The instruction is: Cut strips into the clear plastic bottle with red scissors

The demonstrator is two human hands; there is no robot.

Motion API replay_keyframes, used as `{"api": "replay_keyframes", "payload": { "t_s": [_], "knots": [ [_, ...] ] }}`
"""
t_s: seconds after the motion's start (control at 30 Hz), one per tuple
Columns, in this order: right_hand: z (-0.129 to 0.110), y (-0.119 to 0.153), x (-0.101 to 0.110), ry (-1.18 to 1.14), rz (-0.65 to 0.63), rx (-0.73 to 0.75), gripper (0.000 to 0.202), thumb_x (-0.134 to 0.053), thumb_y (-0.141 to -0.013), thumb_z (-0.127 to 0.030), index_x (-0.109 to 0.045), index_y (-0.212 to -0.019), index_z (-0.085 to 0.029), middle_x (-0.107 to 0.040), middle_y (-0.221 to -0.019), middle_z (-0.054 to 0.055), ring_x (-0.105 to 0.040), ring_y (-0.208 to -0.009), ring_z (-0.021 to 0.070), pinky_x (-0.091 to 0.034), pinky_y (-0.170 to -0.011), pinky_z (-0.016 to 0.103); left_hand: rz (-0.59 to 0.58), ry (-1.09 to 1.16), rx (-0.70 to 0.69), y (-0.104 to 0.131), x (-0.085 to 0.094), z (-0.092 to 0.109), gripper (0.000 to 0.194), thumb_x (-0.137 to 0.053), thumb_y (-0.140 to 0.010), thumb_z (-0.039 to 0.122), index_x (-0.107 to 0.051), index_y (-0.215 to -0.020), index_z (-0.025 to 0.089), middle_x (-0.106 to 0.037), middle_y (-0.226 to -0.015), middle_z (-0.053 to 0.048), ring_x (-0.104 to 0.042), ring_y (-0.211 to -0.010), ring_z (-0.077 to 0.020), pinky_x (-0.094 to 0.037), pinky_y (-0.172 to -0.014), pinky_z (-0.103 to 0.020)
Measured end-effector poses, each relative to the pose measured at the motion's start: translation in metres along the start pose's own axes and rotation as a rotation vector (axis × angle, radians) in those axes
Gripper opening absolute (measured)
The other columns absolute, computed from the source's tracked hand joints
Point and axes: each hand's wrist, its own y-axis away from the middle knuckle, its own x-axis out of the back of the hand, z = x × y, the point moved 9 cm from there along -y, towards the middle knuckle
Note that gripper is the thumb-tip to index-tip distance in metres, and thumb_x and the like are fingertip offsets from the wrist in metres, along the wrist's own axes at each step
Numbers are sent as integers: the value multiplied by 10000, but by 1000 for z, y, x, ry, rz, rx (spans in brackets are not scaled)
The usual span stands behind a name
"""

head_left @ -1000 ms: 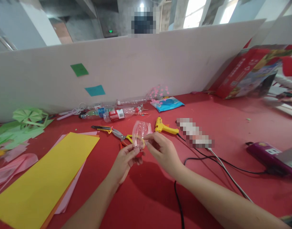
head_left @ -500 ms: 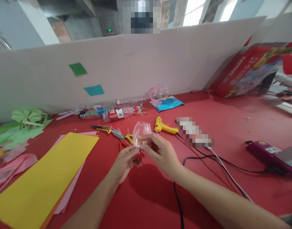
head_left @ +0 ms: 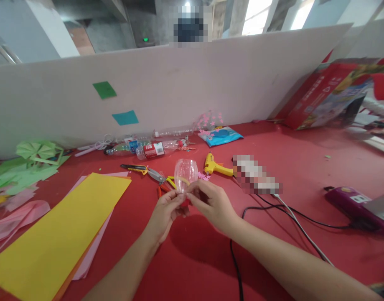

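A clear, cut-off plastic bottle top (head_left: 186,170) is held with its wide end up and its red cap (head_left: 186,202) pointing down. My left hand (head_left: 166,209) grips it around the neck, thumb on the near side. The fingers of my right hand (head_left: 207,200) pinch it low on its right side; whether a small piece sits between them is hidden. Just behind the bottle top lie snips (head_left: 156,175) with yellow and red handles, partly covered by it. To its right is a yellow glue gun (head_left: 218,167), with pink cut-out shapes (head_left: 204,176) between.
Yellow paper sheets (head_left: 66,234) and green paper pieces (head_left: 31,167) lie left. A utility knife (head_left: 133,168), plastic bottles (head_left: 154,149) and a blue packet (head_left: 221,136) lie farther back. Black cables (head_left: 237,267) and a purple device (head_left: 357,209) are right. A white partition (head_left: 166,92) stands behind.
The bottle top has turned slightly and stands more upright. My right fingers have come down and closed against its lower part. My left hand keeps its grip.
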Motion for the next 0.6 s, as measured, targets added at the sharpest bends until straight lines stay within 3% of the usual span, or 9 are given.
{"api": "replay_keyframes", "payload": {
  "t_s": [0.4, 0.6],
  "knots": [
    [-6, 1, 2, 39, 3, 52, 100, -510, -845, -159, -597, -813, -197, -545, -655, -19, -493, -571, 123, -385, -554, 221, -85, 11, -10, 1, -7, 5, 300, -791, -649, 329, -663, -828, 124, -636, -707, -12, -601, -553, -118, -441, -557, -253],
    [-10, 4, -1, 20, -24, 95, 125, -502, -844, -151, -616, -817, -194, -549, -639, -18, -489, -554, 118, -394, -530, 212, -73, 42, -36, 1, -4, 8, 269, -790, -653, 317, -678, -797, 120, -646, -686, -15, -599, -543, -106, -458, -547, -234]
  ]
}}
